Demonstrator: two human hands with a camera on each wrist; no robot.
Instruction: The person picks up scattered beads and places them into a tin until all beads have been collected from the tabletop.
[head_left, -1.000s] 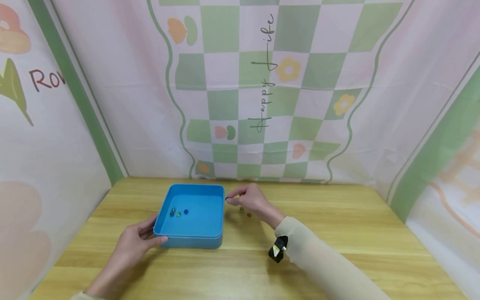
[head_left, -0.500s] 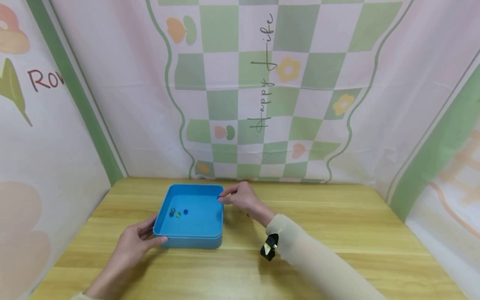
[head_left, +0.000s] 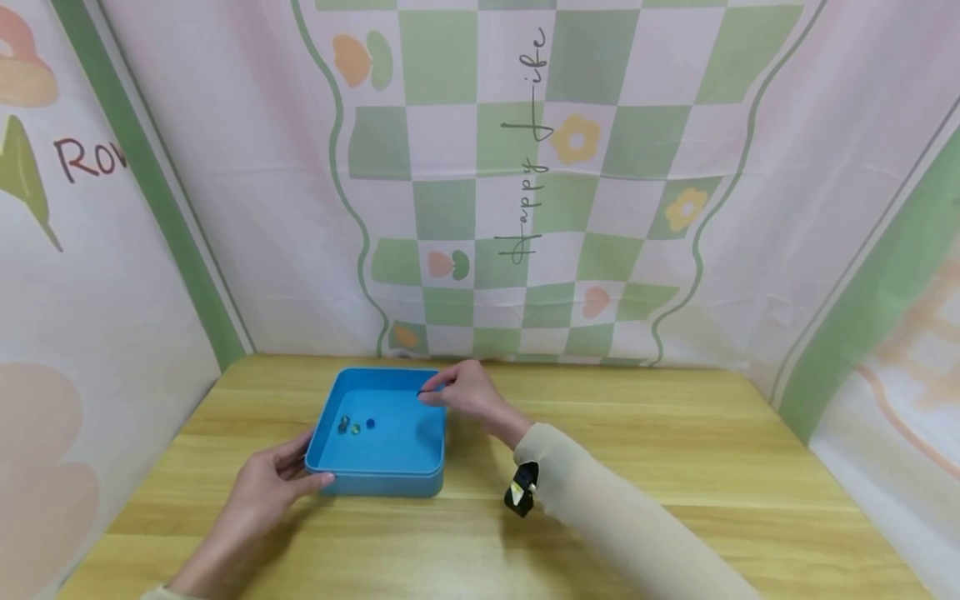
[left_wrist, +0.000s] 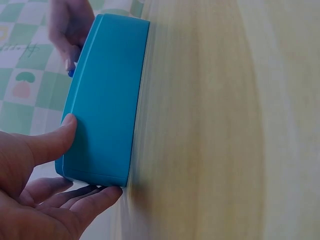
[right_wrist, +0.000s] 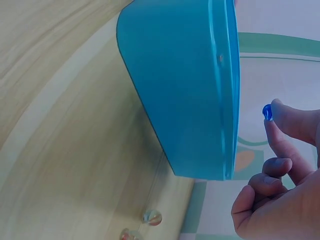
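The left hand (head_left: 262,485) grips the near left corner of the blue box (head_left: 382,485); four marbles (head_left: 356,429) lie inside toward its left wall. The right hand (head_left: 471,392), formerly outside the right rim, pinches a blue marble (right_wrist: 268,112) over the box. Rightward, the worktop (head_left: 720,450) stretches wide past two more marbles (right_wrist: 152,217).

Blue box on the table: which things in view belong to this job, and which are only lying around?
Job:
blue box, held by left hand
blue marble, pinched by right hand
four marbles in the box
probably two marbles on the table

Only around:
patterned cloth
black wrist device
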